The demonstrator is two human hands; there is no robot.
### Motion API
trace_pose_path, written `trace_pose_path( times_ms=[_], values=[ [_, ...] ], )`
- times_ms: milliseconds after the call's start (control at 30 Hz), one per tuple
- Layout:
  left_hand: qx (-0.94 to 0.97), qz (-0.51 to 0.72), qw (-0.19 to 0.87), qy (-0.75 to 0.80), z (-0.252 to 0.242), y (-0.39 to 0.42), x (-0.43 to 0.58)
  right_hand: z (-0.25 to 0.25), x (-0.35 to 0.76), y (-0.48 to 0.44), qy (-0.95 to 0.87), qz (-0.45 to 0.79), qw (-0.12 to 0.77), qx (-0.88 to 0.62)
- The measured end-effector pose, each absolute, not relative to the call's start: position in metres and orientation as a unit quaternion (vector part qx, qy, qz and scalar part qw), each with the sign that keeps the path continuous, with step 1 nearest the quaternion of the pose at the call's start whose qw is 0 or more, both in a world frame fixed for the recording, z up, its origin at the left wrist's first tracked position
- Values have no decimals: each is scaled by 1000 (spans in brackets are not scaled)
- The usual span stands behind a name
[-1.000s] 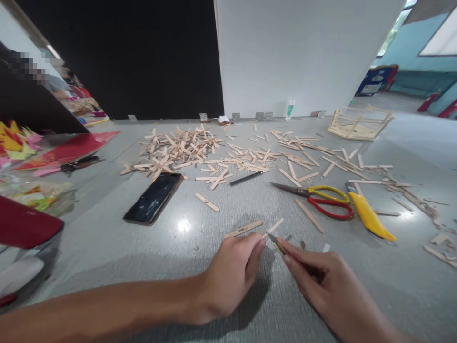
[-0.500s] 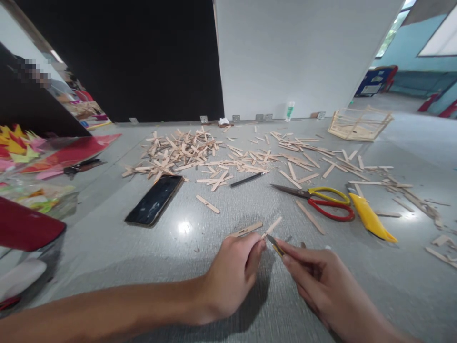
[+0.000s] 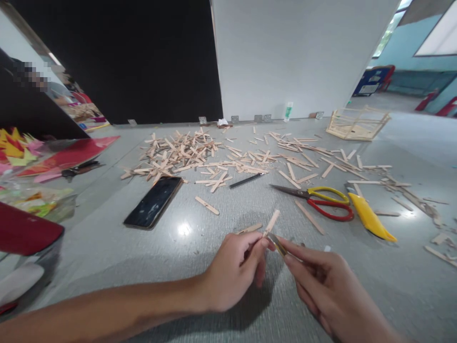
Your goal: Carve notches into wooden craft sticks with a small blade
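Note:
My left hand [image 3: 233, 271] pinches a short wooden craft stick [image 3: 271, 222] by its near end, and the stick points up and away from me. My right hand [image 3: 324, 290] is closed round a small yellow-and-black craft knife [image 3: 277, 244], whose blade tip touches the stick where my left fingers grip it. Another wooden stick [image 3: 250, 229] lies on the grey table [image 3: 200, 247] just beyond my left hand.
A black phone [image 3: 153, 201] lies left of centre. Scissors with yellow and red handles [image 3: 314, 200], a yellow cutter [image 3: 370, 216] and a black pen [image 3: 246, 179] lie ahead. Several loose sticks [image 3: 185, 152] litter the far table; a stick frame [image 3: 357, 123] sits far right. Coloured paper [image 3: 21, 147] lies left.
My left hand has lifted the stick slightly off the table and tilted it more upright. The knife tip stays against it. Both hands have shifted a little toward me.

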State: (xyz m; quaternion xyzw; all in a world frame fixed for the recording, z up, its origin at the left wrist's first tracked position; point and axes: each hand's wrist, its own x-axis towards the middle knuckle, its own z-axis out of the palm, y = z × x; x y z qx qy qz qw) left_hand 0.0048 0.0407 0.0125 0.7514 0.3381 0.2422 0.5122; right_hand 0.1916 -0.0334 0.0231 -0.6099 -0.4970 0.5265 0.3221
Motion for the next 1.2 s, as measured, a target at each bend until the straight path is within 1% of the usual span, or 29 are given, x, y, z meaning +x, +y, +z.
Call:
trace_pose_path(
  times_ms=[100,200,400,600,667,867,933,1033,1133,1200],
  values=[
    [756,231,518,327,12,42,5,29,198,-32,-475,556,306,-610],
    [763,226,512,325,10,43,6,27,203,-32,-501,545,294,-604],
    [766,228,511,318,7,41,6,10,195,-38,-656,342,297,-604],
    [766,233,506,321,7,41,4,-10,185,-45,-678,242,298,-627],
    [769,235,501,321,7,40,4,-7,185,-42,-679,241,287,-632],
    [781,234,481,322,4,39,5,26,203,-25,-675,354,234,-603],
    [788,228,475,318,2,38,6,31,209,-25,-688,348,213,-601],
    [795,223,466,319,-2,38,6,25,210,-31,-712,298,193,-606],
    [794,223,466,320,-5,37,6,14,203,-38,-710,270,213,-614],
    [791,226,468,321,-6,36,6,12,200,-38,-700,286,231,-612]
  ],
)
